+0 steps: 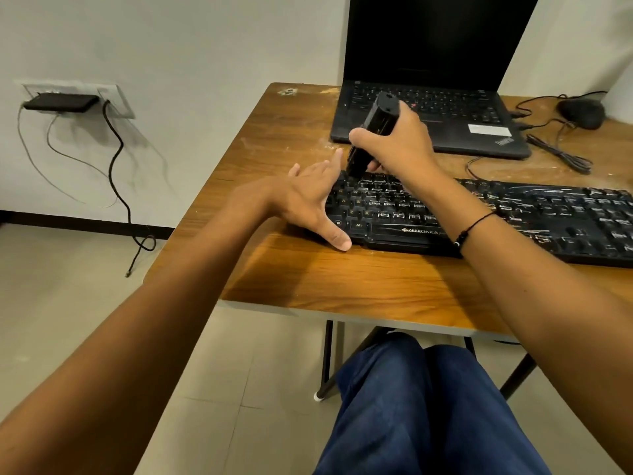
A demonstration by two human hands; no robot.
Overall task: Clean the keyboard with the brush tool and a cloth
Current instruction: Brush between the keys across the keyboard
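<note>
Black plastic fills most of the scene: a dusty black keyboard [479, 217] lies flat across the brown wooden table [308, 269], its left end near the table's left side and its right end running out of view. The person's right hand [394, 145] is wrapped around a black brush tool [375, 132], fingers and thumb curled tight about its body, holding it tilted with the upper end leaning away toward the laptop and the lower tip down on the top-left rows of keys. The bristles themselves are too dark to make out against the keys. The left hand [308, 200] lies flat with its fingers straight and spread, the palm against the keyboard's left edge, the thumb stretched along the front corner and the fingertips reaching toward the tool's tip. A dark bead bracelet [474, 228] circles the right wrist. Behind the keyboard sits an open black laptop [431, 108] with a dark screen, and to its right a black mouse [582, 113] with loose cables. On the wall at left, a dark device [61, 102] rests on a socket plate, wires hanging below it. Blue trousers [428, 406] show under the table's near edge.
</note>
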